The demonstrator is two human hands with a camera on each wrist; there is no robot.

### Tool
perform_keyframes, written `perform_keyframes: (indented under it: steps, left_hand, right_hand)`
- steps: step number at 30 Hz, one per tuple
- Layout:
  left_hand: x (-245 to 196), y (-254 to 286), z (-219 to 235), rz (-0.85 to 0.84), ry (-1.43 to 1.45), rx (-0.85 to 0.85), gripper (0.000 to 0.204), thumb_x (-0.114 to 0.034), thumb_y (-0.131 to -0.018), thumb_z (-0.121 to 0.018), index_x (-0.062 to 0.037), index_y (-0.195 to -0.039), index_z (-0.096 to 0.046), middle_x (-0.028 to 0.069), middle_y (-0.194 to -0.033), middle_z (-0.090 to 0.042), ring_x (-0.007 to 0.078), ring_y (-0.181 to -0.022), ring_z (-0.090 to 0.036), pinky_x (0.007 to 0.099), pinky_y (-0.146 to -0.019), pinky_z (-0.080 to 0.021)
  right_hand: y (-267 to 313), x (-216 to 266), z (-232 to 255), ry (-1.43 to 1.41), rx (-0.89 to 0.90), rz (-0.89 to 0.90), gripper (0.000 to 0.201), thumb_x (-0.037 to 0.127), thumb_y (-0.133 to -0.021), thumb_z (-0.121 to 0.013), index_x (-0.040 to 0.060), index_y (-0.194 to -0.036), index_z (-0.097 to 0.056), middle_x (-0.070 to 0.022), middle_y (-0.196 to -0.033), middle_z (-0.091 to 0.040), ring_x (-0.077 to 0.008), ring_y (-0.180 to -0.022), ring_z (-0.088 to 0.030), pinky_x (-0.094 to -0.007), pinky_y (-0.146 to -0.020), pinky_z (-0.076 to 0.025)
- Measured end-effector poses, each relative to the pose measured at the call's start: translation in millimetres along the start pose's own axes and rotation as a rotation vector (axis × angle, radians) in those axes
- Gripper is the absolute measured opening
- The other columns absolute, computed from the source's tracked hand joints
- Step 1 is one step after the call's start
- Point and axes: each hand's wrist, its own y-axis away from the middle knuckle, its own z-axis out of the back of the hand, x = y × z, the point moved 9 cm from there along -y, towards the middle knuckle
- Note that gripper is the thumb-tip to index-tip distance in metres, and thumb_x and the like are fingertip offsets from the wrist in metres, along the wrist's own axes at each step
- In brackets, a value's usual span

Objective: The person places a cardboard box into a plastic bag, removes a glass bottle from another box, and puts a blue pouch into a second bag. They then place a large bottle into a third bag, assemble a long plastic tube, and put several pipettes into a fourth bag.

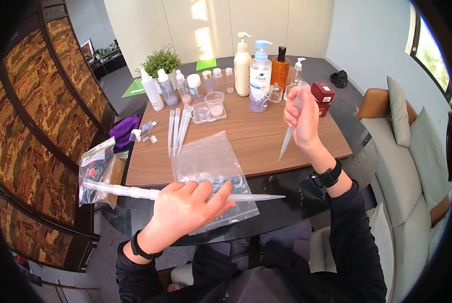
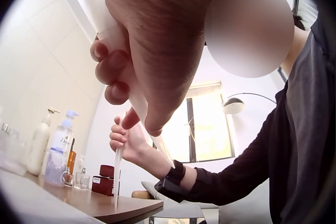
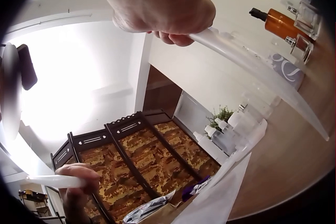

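Note:
The left hand point(image 1: 188, 204) grips a long stack of nested translucent pipettes point(image 1: 120, 190), lying level above the table's near edge, tapered tip pointing right. In the left wrist view its fingers point(image 2: 113, 66) curl round the stack. Raised at the right, the right hand point(image 1: 304, 116) holds one translucent pipette point(image 1: 286, 144), tip down; in the right wrist view this pipette point(image 3: 262, 71) slants over the tabletop. Several more pipettes point(image 1: 178, 131) lie on the wooden board point(image 1: 256, 146). Below the left hand is a clear plastic bag point(image 1: 205, 156).
Small bottles point(image 1: 180, 91), a clear tray with jars point(image 1: 210, 120), pump bottles point(image 1: 259, 81), an amber bottle point(image 1: 280, 70) and red boxes point(image 1: 323, 92) stand along the back. At left are a purple cloth point(image 1: 125, 130) and a packed bag point(image 1: 99, 171). A sofa point(image 1: 395, 161) is at right.

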Motion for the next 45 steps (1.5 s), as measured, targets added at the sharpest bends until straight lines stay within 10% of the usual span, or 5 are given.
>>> perform_keyframes:
  steps: [11,29,36,45]
  left_hand:
    - [-1,3,-1,-0.006,0.009,-0.003,0.029,-0.036,-0.077,-0.075,-0.0192,-0.100,-0.066,-0.0046,-0.062,-0.044,0.0112,-0.049,-0.048,0.0254,-0.045,-0.037]
    - [33,45,16,0.041,-0.082,0.106,0.028,-0.037,-0.079,-0.074,-0.0178,-0.097,-0.067,-0.0043,-0.061,-0.043,0.0117,-0.049,-0.049,0.0253,-0.046,-0.035]
    - [44,70,31,0.085,-0.082,0.171,0.032,-0.038,-0.076,-0.077,-0.0191,-0.100,-0.065,-0.0050,-0.060,-0.039,0.0103,-0.047,-0.045,0.0258,-0.044,-0.032]
    - [63,80,36,0.119,-0.110,0.157,0.029,-0.039,-0.079,-0.073,-0.0162,-0.095,-0.065,-0.0040,-0.060,-0.040,0.0117,-0.047,-0.048,0.0264,-0.044,-0.036]
  right_hand:
    - [32,-42,9,0.236,-0.004,0.069,0.029,0.031,-0.105,-0.041,0.0043,-0.110,-0.050,0.0009,-0.067,-0.045,-0.0085,-0.055,-0.045,-0.0228,-0.053,-0.040]
    - [37,-160,-147,0.065,0.372,-1.052,0.028,0.028,-0.097,-0.054,0.0076,-0.116,-0.054,0.0009,-0.072,-0.050,-0.0082,-0.049,-0.041,-0.0229,-0.043,-0.033]
    - [1,-252,-196,0.184,0.460,-1.015,0.033,0.025,-0.098,-0.047,0.0004,-0.119,-0.044,-0.0133,-0.094,-0.063,-0.0202,-0.067,-0.064,-0.0287,-0.052,-0.052]
    - [3,-237,-215,0.420,0.523,-0.904,0.038,0.020,-0.094,-0.049,-0.0028,-0.124,-0.046,-0.0181,-0.105,-0.061,-0.0250,-0.078,-0.068,-0.0341,-0.059,-0.057]
